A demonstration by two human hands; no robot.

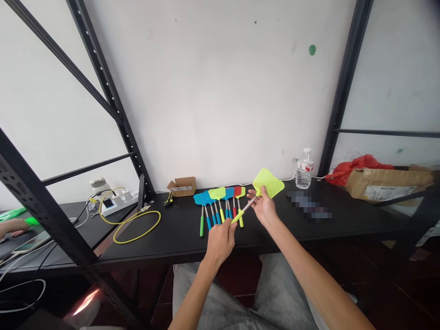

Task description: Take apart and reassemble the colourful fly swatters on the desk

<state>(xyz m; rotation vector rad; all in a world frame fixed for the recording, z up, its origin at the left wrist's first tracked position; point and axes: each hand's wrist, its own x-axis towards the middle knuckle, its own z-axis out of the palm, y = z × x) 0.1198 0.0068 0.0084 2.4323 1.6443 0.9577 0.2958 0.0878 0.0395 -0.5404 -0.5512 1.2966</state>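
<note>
A yellow-green fly swatter [270,182] with a perforated square head is held tilted above the table's front half. My left hand [221,239] is closed round its yellow-green grip. Higher up, where the metal shaft meets the head, my right hand [265,206] pinches it with the thumb on top. Behind my hands lies a row of several more fly swatters, heads toward the wall: blue ones [207,199], a yellow-green one [217,193] and a red one [237,191]. Their handles point toward me, and some are partly hidden by my left hand.
On the black table [154,245] are a small open carton [183,187], a yellow cable [137,239], a power strip [120,202], a water bottle [304,170] and a blurred-out item [309,205]. A larger cardboard box [378,185] stands right. Another person's hand [15,227] is far left.
</note>
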